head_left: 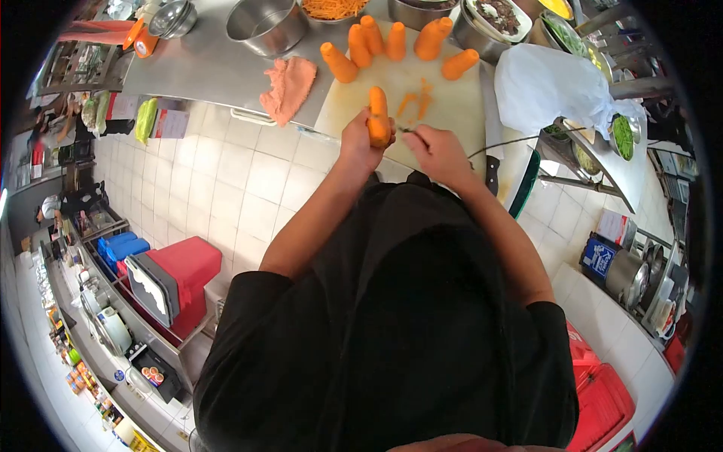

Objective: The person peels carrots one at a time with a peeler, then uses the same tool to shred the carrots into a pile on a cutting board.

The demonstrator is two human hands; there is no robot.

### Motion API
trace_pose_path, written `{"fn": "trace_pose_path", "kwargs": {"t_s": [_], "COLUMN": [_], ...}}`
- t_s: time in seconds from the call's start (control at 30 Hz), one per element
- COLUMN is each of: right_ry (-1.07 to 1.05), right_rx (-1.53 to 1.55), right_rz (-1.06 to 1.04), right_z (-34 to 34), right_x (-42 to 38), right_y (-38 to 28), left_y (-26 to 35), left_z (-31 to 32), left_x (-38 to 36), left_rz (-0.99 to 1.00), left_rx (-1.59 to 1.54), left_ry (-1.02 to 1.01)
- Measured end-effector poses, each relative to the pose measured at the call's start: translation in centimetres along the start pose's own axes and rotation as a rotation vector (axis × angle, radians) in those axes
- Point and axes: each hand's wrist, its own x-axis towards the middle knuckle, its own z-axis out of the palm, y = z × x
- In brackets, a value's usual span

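A carrot [378, 113] stands nearly upright in my left hand [361, 143], whose fingers wrap round its lower part. My right hand [443, 156] is closed on a small tool [405, 129] just right of the carrot; its shape is mostly hidden. Both hands are at the near edge of a white cutting board [452, 113]. Orange peelings [416, 100] lie on the board. Several peeled-looking carrots [395, 41] stand or lean along its far side. A knife [492, 151] lies along the board's right edge.
Left of the board are a pink cloth [288, 89] and a steel pot [267, 26]. Shredded carrot [334, 7] fills a bowl at the back. A white plastic bag [535, 87] sits at the right, near containers of greens [623, 137]. A thin dark cord runs past the right hand.
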Motion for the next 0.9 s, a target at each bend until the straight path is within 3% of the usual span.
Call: {"fn": "trace_pose_path", "kwargs": {"t_s": [0.2,0.37,0.5,0.77,0.9], "right_ry": [-0.064,0.003,0.033,-0.054,-0.079], "right_rx": [-0.055,-0.131,-0.131,0.035,-0.073], "right_rz": [-0.114,0.124,0.243,0.027,-0.098], "right_z": [0.4,0.9,-0.2,1.3,2.0], "right_x": [1.1,4.5,4.1,-0.6,-0.7], "right_y": [0.5,7.6,7.2,-0.2,-1.2], "left_y": [0.3,0.2,0.0,0.7,0.5], "left_z": [0.1,-1.5,-1.4,-1.8,-2.3], "left_x": [-0.9,-2.5,-3.1,-1.1,-0.2], "left_rz": [-0.046,-0.147,-0.1,0.029,0.045], "left_rx": [0.076,0.17,0.203,0.05,-0.053], "left_ry": [-0.034,-0.203,-0.207,-0.012,-0.133]}}
